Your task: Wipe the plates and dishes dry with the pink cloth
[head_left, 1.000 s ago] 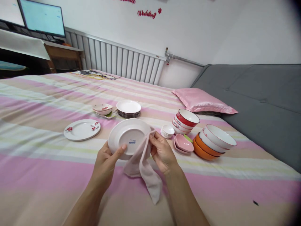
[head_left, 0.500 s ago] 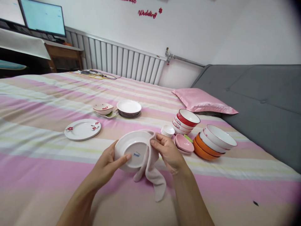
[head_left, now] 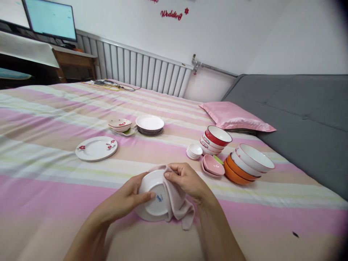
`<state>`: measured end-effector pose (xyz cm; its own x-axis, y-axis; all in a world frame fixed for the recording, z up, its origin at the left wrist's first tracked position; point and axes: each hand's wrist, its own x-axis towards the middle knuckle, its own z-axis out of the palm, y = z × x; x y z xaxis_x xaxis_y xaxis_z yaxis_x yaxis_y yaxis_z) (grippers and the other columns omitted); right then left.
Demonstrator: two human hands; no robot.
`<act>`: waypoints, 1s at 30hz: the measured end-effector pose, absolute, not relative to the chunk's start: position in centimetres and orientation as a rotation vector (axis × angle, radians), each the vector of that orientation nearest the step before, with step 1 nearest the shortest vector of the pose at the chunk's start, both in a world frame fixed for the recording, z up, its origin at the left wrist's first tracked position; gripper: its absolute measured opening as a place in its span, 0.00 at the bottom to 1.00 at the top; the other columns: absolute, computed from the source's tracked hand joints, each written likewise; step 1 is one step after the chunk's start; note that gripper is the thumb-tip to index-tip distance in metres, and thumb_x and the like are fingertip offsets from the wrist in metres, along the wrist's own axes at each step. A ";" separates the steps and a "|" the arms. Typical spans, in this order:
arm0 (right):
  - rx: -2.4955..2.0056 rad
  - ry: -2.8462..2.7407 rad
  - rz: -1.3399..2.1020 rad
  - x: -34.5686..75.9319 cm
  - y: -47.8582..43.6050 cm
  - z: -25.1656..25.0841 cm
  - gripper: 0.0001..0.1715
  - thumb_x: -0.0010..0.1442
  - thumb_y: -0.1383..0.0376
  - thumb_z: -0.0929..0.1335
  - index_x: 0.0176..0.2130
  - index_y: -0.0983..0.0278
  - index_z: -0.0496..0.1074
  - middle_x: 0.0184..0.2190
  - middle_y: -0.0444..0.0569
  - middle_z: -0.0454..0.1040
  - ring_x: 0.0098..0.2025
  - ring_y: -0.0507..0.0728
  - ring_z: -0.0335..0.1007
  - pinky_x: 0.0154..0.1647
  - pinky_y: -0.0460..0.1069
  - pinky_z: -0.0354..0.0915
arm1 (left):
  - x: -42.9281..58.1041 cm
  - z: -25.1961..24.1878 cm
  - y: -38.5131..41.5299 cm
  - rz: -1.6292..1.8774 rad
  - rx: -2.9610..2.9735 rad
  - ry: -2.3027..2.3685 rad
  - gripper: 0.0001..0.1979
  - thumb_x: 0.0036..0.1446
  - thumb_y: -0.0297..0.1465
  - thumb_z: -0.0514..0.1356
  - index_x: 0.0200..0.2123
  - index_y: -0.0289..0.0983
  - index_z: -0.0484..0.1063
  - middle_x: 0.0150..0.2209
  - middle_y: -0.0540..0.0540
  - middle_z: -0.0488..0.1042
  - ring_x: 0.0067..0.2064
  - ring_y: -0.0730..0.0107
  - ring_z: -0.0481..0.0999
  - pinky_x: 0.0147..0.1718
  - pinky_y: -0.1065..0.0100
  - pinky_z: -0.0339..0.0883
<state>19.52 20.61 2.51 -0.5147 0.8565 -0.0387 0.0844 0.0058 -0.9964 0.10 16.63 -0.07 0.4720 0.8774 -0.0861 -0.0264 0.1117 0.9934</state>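
A white plate [head_left: 155,213] is held up with its underside and blue maker's mark facing me. My left hand [head_left: 130,197] grips its left side, the thumb lying across the base and the fingers behind. A pale pink cloth [head_left: 178,199] is folded over the plate's right rim and hangs down. My right hand [head_left: 187,181] pinches the cloth against that rim at the upper right. The plate's front face is hidden from me, and so are most of the fingers behind it.
On the striped bedspread sit flowered oval plates [head_left: 95,154], small dishes [head_left: 121,125] and a stack of round plates [head_left: 150,123]. To the right are small white dishes [head_left: 194,150], pink dishes [head_left: 213,166], red-rimmed bowls [head_left: 217,139] and orange-and-white bowls [head_left: 241,172]. Behind lies a pink pillow [head_left: 236,114].
The plate, cloth and both hands have come lower and nearer to me. My right hand has shifted left along the rim, and the cloth covers more of the plate's right side.
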 end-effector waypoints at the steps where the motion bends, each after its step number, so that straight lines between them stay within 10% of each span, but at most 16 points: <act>1: -0.984 -1.681 1.560 19.4 20.6 2.4 0.09 0.54 0.63 0.67 0.26 0.66 0.69 0.23 0.40 0.63 0.26 0.48 0.56 0.29 0.43 0.53 | 0.2 -0.1 16.6 0.793 1.296 0.851 0.32 0.55 0.34 0.60 0.62 0.43 0.53 0.51 0.46 0.71 0.47 0.62 0.71 0.43 0.67 0.65; 13: -0.856 -1.383 1.082 18.5 21.1 2.5 0.09 0.57 0.62 0.66 0.34 0.66 0.72 0.28 0.43 0.70 0.31 0.50 0.64 0.34 0.45 0.61 | 1.6 -0.1 17.7 1.566 0.916 1.337 0.23 0.46 0.44 0.64 0.44 0.38 0.69 0.46 0.43 0.72 0.50 0.57 0.69 0.46 0.65 0.63; 20: -0.590 -1.890 0.679 16.1 19.7 1.5 0.11 0.61 0.66 0.64 0.43 0.61 0.73 0.38 0.46 0.77 0.42 0.53 0.71 0.45 0.48 0.64 | 2.1 0.7 17.3 1.497 0.143 0.566 0.32 0.57 0.50 0.47 0.51 0.29 0.66 0.40 0.35 0.76 0.39 0.55 0.77 0.40 0.53 0.70; 30: -0.607 -2.607 0.479 13.9 16.8 1.4 0.27 0.67 0.55 0.55 0.63 0.58 0.53 0.64 0.42 0.54 0.67 0.54 0.41 0.67 0.54 0.39 | 0.0 -0.1 16.9 1.752 0.025 0.469 0.27 0.56 0.51 0.48 0.40 0.34 0.73 0.33 0.39 0.79 0.33 0.56 0.79 0.39 0.55 0.72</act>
<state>13.86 16.79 1.40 -0.8167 0.4814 0.3181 0.3367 0.8453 -0.4148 -0.02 16.94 -0.05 -0.2406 0.9418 -0.2348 -0.9331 -0.1577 0.3233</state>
